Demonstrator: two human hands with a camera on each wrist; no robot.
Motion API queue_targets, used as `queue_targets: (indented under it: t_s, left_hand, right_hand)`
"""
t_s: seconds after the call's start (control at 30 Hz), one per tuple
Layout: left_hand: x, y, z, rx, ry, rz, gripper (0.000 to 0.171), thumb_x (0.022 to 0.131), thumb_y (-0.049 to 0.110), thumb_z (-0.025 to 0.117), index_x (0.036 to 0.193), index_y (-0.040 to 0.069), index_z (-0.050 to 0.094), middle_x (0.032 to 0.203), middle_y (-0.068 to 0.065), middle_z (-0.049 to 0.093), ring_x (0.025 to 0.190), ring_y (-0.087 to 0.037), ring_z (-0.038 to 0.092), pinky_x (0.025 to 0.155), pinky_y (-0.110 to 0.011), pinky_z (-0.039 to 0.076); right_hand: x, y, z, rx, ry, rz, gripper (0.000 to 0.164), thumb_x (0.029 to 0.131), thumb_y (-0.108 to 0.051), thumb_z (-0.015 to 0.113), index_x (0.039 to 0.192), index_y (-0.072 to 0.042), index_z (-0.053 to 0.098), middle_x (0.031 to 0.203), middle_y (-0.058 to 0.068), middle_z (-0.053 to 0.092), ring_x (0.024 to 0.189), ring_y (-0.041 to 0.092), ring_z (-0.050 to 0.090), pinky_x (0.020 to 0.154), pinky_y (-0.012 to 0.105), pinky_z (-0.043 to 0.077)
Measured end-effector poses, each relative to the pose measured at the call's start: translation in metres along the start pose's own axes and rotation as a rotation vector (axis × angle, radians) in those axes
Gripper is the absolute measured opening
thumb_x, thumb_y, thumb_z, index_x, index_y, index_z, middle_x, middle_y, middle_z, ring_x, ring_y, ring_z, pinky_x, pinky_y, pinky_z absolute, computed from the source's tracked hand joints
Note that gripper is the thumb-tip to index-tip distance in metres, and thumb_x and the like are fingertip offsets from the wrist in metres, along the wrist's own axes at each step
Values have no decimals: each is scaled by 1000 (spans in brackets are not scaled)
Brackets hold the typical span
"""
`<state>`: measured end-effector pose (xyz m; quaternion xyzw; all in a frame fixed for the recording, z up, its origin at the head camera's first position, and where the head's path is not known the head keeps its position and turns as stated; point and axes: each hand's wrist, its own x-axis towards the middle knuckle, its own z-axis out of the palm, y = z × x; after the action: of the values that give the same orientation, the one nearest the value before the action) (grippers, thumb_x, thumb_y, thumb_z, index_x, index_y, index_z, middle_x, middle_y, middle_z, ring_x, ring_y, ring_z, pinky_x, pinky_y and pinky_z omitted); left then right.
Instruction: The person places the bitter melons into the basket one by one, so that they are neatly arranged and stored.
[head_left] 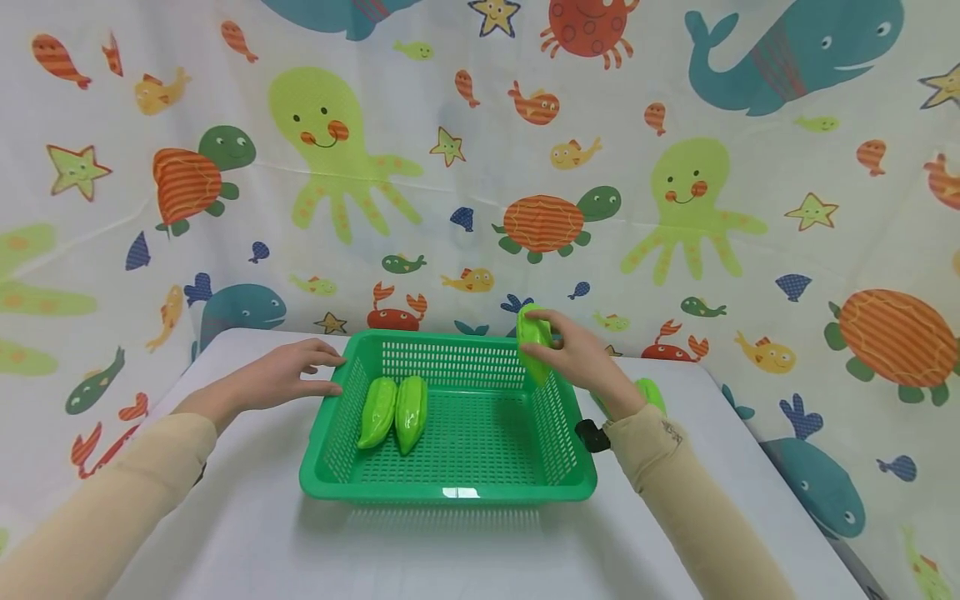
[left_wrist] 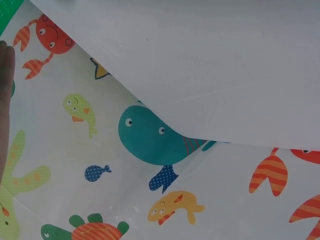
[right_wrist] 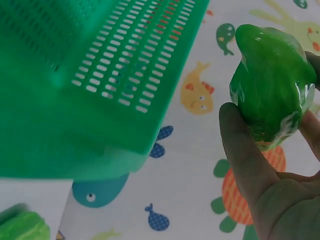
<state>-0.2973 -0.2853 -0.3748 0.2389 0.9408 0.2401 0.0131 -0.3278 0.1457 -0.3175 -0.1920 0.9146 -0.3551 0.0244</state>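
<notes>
A green plastic basket (head_left: 375,490) with slotted walls stands on the white table. Two glossy green ridged star fruits lie side by side in its left part, a left one (head_left: 378,412) and a right one (head_left: 411,412). Over the basket's back right corner, my right hand (head_left: 573,354) holds another star fruit (right_wrist: 272,82) between thumb and fingers; it looks wrapped in clear film. My left hand (head_left: 288,375) is at the basket's left rim, fingers loosely extended and fingertips at the edge. Only a sliver of that hand (left_wrist: 6,100) shows in the left wrist view.
More green fruit (head_left: 651,393) lies on the table right of the basket, partly behind my right forearm. A white cloth (head_left: 480,167) printed with sea animals hangs behind the table. The white tabletop (head_left: 240,500) extends left of the basket.
</notes>
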Motion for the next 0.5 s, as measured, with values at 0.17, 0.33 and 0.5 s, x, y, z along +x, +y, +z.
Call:
queue_targets:
  t_s: [0.17, 0.33, 0.5]
  left_hand:
    - [0, -1, 0, 3, -2, 9, 60, 89, 42, 70, 129, -2, 61, 127, -19, 57, 113, -39, 56, 89, -54, 52]
    - [0, -1, -1, 5, 5, 25, 59, 89, 41, 70, 128, -3, 61, 126, -19, 57, 112, -38, 57, 89, -54, 52]
    - [1, -2, 0, 1, -2, 20, 61, 89, 43, 69, 129, -3, 61, 127, -19, 57, 112, -38, 57, 90, -54, 52]
  right_hand:
    - [8, -7, 10, -25, -29, 8, 55, 95, -39, 64, 144, -24, 44, 131, 12, 57, 111, 33, 61, 87, 46, 53]
    - [12, -8, 22, -29, -63, 6, 54, 95, -39, 64, 144, -25, 45, 137, 12, 53, 119, 34, 57, 91, 49, 51]
    - [17, -5, 34, -53, -100, -14, 53, 95, -39, 64, 142, -25, 46, 125, 11, 58, 111, 29, 60, 84, 43, 53]
